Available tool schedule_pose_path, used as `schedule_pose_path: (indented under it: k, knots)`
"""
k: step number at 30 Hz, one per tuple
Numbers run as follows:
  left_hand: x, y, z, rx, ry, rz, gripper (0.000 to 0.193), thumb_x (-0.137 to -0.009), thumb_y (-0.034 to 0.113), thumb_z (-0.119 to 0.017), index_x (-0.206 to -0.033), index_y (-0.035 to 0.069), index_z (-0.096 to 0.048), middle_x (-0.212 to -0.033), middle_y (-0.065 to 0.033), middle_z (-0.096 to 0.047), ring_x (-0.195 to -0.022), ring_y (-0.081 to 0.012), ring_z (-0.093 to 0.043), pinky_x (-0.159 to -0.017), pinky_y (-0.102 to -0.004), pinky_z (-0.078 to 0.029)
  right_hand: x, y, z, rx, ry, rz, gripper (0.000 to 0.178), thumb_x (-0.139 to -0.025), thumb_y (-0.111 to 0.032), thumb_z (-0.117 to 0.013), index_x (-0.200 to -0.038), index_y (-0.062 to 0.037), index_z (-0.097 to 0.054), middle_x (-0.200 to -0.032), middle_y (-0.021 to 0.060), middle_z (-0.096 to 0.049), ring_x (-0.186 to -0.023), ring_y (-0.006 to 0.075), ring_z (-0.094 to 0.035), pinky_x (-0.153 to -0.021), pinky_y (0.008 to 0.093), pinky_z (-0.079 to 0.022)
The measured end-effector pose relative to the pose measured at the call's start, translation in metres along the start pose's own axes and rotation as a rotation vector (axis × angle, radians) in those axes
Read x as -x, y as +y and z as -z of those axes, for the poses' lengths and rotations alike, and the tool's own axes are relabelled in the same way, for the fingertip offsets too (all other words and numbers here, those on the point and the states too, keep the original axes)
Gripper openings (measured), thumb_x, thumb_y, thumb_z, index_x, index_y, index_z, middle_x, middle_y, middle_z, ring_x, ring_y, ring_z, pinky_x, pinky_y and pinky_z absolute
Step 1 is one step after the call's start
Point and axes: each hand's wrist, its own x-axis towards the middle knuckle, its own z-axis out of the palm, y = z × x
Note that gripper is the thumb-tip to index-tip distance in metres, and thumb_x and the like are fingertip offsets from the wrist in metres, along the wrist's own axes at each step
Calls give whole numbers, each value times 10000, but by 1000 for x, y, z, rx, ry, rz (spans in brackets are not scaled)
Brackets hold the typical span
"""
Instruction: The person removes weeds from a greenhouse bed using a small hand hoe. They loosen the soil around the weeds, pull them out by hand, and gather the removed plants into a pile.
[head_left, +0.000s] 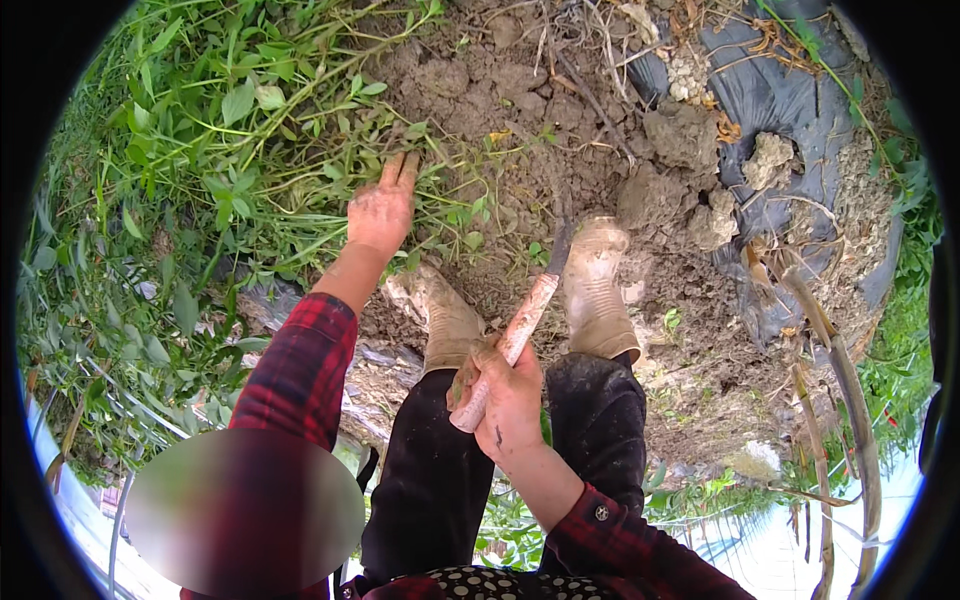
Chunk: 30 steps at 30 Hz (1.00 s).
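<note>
My left hand [382,208] reaches into the low green weeds [290,170] at the left, back upward. Two of its soiled fingers stretch forward among the stems; the others are partly hidden, and no stem is plainly gripped. My right hand [505,395] is closed round the pale, mud-stained handle of a hand tool [525,325], between my knees. A narrow dark metal blade [560,240] runs forward from the handle, beside my right boot. Its far end blends into the soil, so the full shape cannot be made out.
My muddy boots [598,285] stand on lumpy brown soil [500,100]. Torn black plastic sheeting [770,90] with clods on it lies at the far right. Dry stalks [845,385] rise at the right edge. Dead roots [590,90] lie ahead.
</note>
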Motion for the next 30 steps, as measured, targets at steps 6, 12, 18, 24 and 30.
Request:
schedule_pose_path:
  k: [6, 12, 18, 24, 30]
  knots:
    - [17, 7, -13, 120, -174, 253, 608, -790, 290, -608, -1311, 158, -324, -1306, -102, -425, -838, -292, -628, -731, -403, -500, -6, 4, 4, 8, 17, 7, 118, -849, -33, -498, -859, -77, -389, -620, 59, -448, -400, 163, -453, -360, 288, -408]
    - [1, 3, -9, 92, -372, 194, 369, -784, 333, -610, -1037, 72, -548, -1023, -121, -592, -860, -310, -614, -739, -407, -496, -4, 6, 0, 14, -19, 14, 112, -848, -27, -490, -868, -77, -392, -623, 59, -450, -398, 164, -455, -360, 286, -414]
    - [4, 8, 3, 123, -333, 138, 263, -776, 305, -605, -916, 82, -607, -888, -118, -635, -833, -288, -622, -726, -400, -495, -5, 5, 0, 22, 3, 1, 122, -846, -29, -499, -863, -79, -389, -622, 58, -448, -397, 168, -454, -359, 292, -416]
    - [10, -2, 16, 77, -281, 64, 250, -770, 318, -601, -857, 85, -623, -840, -107, -647, -793, -287, -637, -710, -399, -497, -1, -7, -7, 3, 6, 8, 137, -841, -32, -513, -851, -81, -385, -613, 54, -442, -393, 168, -447, -357, 293, -409]
    - [105, -72, 28, -86, -365, -61, 167, -682, 291, -650, -769, 150, -631, -731, -65, -623, -676, -223, -634, -590, -378, -500, 4, -17, -15, -56, -9, 11, 133, -839, -27, -511, -837, -71, -386, -606, 56, -442, -390, 168, -444, -359, 294, -405]
